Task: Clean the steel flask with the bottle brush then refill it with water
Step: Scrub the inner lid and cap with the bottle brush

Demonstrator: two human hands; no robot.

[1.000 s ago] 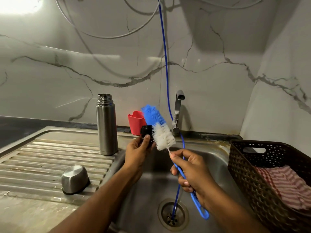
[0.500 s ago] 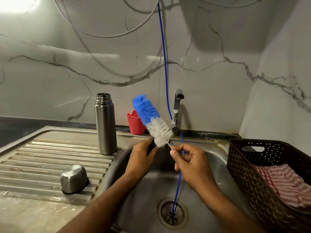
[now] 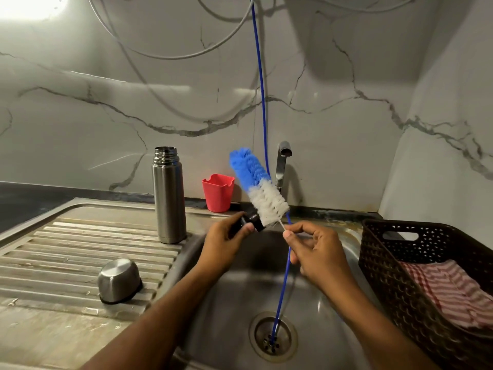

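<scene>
Bottle brush (image 3: pixel 258 188) between both hands' fingers (image 3: pixel 289 234)

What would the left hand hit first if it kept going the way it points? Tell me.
Probably the bottle brush: the left hand, gripping a black stopper, points up-right at its white bristles. Depth is unclear.

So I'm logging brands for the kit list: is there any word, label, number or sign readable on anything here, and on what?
None can be read.
Upright steel flask: plain brushed metal, no marking visible.
Domed steel cap on the ribbed drainboard: plain.
Red plastic cup: plain.
Blue and white bottle brush: no label.
Dark woven basket: none.
</scene>
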